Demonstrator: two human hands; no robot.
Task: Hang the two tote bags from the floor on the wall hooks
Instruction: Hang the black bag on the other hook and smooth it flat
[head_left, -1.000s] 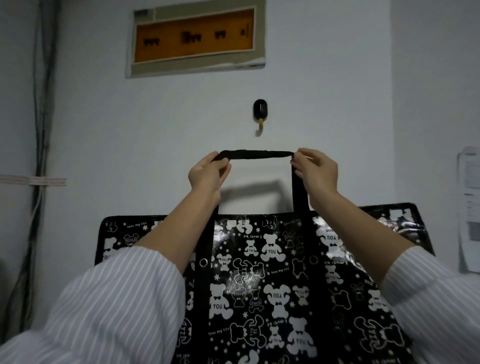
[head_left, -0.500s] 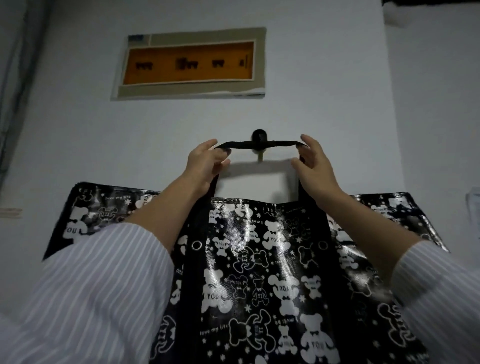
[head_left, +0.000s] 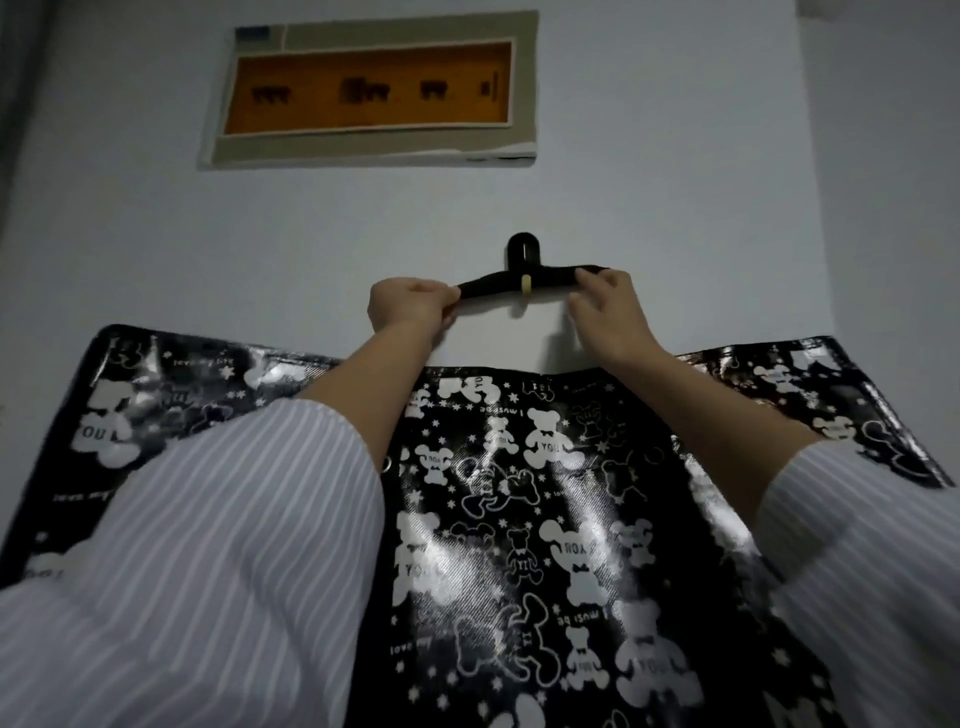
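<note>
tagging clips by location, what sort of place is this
Likely indoors in a home or small office: a plain white wall, a hook on it catching the strap of a bag, and above it a flush panel with an orange window, perhaps a breaker box.

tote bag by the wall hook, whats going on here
A person is hanging a black tote bag. The left hand and right hand each pinch one end of its handle, stretched across the wall hook. The hook's pale tip shows in front of the handle, so it looks caught.
</note>
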